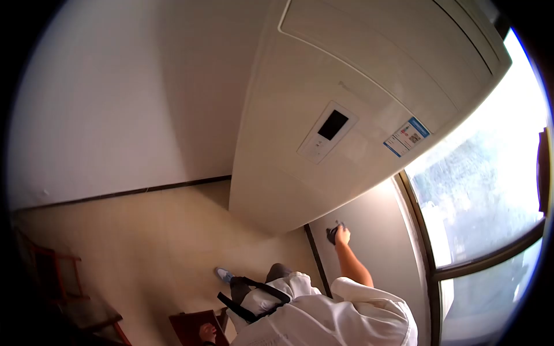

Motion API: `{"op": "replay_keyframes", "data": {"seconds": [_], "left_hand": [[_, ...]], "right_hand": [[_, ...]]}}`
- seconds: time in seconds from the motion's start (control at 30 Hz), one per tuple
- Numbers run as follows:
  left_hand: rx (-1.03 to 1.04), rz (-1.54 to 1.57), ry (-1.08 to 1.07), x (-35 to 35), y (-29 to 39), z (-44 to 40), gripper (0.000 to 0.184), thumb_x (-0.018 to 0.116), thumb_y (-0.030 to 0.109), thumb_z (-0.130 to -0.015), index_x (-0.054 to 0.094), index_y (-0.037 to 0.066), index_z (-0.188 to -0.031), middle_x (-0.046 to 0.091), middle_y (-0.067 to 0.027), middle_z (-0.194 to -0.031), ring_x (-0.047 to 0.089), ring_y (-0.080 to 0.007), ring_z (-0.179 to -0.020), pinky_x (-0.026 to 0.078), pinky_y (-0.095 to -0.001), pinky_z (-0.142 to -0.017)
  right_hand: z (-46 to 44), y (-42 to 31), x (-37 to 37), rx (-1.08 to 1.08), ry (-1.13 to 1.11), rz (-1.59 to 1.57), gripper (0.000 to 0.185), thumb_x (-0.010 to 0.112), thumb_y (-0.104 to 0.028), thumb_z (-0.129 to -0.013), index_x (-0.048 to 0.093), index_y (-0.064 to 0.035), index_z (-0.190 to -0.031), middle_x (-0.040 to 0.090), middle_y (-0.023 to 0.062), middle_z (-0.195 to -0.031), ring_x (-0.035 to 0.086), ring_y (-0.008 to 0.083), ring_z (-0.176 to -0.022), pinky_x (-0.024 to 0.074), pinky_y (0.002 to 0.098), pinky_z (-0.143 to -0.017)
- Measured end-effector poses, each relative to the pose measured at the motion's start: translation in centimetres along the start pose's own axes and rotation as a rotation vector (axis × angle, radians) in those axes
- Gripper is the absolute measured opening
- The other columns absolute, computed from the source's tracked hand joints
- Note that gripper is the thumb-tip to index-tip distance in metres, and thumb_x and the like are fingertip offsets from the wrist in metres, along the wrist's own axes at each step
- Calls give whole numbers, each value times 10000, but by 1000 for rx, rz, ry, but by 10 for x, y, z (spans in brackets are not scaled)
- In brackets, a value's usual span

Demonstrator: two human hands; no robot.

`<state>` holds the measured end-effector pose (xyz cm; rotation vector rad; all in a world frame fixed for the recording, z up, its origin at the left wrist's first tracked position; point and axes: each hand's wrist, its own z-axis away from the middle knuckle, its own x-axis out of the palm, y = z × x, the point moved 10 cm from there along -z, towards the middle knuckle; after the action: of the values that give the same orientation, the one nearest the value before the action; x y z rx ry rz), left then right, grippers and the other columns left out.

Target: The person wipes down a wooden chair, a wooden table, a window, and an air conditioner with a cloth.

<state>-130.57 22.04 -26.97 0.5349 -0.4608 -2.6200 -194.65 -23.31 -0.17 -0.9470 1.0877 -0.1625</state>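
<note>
Cabinet of glossy cream plastic (277, 167), tall and round-edged, slants across the head view, with a white control panel (312, 151) bearing a black rectangular display (333, 124) and, to the right of that, a blue-and-white printed label (407, 137). Right hand (343, 234), on a bare forearm out of a loose white sleeve (369, 294), reaches in below the cabinet's lower right edge. Fingers closed around a small dark object (332, 234); its kind is too small to make out. Object sits in front of the pale wall (381, 230), between cabinet and brown-framed window (430, 254); contact with the wall cannot be told. Left hand (208, 332) is low in view, over or beside a dark red-brown flat-topped wooden piece (187, 326); fingers look bent, but whether they grip or touch anything cannot be told. Black strap (268, 290) lies across the white clothing. Blue-grey shoe (224, 274) on beige floor (156, 242); reddish wooden chair (68, 258) at far left, partly lost in shadow.
</note>
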Motion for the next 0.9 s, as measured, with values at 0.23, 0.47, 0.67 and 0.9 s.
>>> {"op": "replay_keyframes", "data": {"seconds": [0.23, 0.47, 0.67, 0.9], "left_hand": [[69, -149, -277, 52, 34, -29, 152, 597, 104, -848, 600, 79, -998, 624, -115, -842, 644, -231, -733, 494, -349, -532], [233, -302, -422, 123, 143, -32, 152, 584, 130, -858, 600, 80, -1001, 627, -111, -844, 644, -232, -749, 496, -357, -542], [323, -421, -408, 161, 207, -22, 156, 574, 151, -867, 600, 80, -1003, 629, -107, -846, 645, -232, -763, 498, -364, -551], [314, -453, -350, 224, 172, 15, 165, 561, 176, -877, 599, 81, -1006, 632, -103, -848, 645, -232, -779, 500, -373, -562]], "right_hand": [[-25, -190, -83, -41, 142, -898, 456, 479, -386, -908, 555, 5, -1129, 606, 99, -1039, 578, 195, -970, 451, 325, -830], [12, -269, -168, -248, 271, -1102, 361, 474, -312, -935, 591, -20, -1112, 601, 32, -943, 564, 125, -859, 441, 278, -757], [59, -352, -239, -734, 194, -1121, 370, 365, -171, -982, 522, -33, -1287, 573, 29, -1107, 488, 115, -1006, 376, 247, -890], [147, -403, -214, -1552, 609, -91, 570, 652, -144, -658, 571, -104, -1221, 571, 37, -1259, 433, 201, -1278, 173, 560, -1074]]}}
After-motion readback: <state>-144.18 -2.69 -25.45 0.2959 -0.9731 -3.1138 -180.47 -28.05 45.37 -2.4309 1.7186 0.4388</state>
